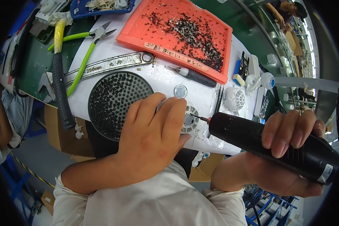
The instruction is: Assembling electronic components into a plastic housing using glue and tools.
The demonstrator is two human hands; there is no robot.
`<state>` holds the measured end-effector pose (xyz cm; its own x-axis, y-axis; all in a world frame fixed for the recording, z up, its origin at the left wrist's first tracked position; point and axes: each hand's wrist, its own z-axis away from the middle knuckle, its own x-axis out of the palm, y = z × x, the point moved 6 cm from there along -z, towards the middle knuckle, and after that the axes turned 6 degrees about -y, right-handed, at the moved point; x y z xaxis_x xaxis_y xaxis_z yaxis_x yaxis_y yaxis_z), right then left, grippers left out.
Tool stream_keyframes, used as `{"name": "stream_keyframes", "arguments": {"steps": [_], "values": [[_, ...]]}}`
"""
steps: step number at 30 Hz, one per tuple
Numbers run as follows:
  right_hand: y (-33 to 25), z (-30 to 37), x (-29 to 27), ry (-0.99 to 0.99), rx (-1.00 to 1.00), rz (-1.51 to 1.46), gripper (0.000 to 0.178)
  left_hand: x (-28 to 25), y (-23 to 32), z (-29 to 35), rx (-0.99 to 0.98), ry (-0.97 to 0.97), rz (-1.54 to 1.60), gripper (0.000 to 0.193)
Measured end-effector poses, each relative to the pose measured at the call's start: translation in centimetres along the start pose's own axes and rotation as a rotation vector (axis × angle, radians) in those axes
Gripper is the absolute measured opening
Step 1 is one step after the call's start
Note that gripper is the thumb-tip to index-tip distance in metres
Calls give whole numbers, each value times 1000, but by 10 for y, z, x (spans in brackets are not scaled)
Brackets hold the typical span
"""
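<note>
My right hand [265,171] is wrapped round a black electric screwdriver [235,130], held nearly level. Its thin bit points left and its tip meets a white round plastic part [194,125] with a ribbed rim. Against the near-left side of that part, my left hand [148,132] has its thumb and index finger closed on the edge; the hand hides some of it. Under and beside the left fingers lies a dark round plate [143,84] with many holes, its left side crowded with small black screws [107,101]. A clear round disc [180,90] lies just beyond.
A red tray [139,28] of small dark pieces stands at the back. To the left are a hammer [60,83], an adjustable wrench [105,67] and green-handled cutters [81,67]. A black-handled screwdriver [196,76], tweezers [219,100] and a white domed cover [234,99] lie farther right.
</note>
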<state>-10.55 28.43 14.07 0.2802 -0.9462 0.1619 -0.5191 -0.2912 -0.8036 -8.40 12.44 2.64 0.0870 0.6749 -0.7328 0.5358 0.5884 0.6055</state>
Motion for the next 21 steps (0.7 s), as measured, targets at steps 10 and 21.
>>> {"name": "stream_keyframes", "arguments": {"steps": [10,21], "values": [[-4,-9,2,-117,94,51,78,-1,0,0,6,-2,-1,74],[6,-14,15,-104,-59,132,70,-5,-1,-2,6,21,25,79]]}}
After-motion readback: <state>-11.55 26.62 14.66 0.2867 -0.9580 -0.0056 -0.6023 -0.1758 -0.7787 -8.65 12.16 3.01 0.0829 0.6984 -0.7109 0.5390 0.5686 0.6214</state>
